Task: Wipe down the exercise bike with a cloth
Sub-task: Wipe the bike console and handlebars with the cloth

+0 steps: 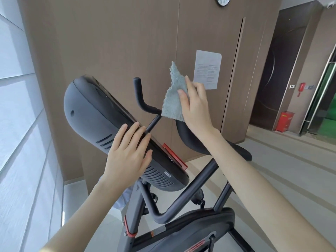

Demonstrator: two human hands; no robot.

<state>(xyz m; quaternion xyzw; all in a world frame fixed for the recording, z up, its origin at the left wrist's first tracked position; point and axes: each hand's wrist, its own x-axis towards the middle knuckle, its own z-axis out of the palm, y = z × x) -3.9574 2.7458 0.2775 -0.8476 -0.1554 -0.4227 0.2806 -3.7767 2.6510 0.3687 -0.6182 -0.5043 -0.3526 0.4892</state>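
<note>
I see exercise bike [181,220] frame low in view, console housing [101,120] tilted above it. My left hand [127,157] lies flat on console back, fingers spread, gripping nothing. My right hand [195,104] raised higher, pinching blue-grey cloth [173,99] just beside black handlebar [141,95]; contact unclear. Beyond: brown wall panel [109,42], paper notice [207,70], wall clock [223,1] at top edge.

My left hand [127,157] and right hand [195,102]: both bare, forearms uncovered, no sleeves showing, fingernails short and plain.
</note>
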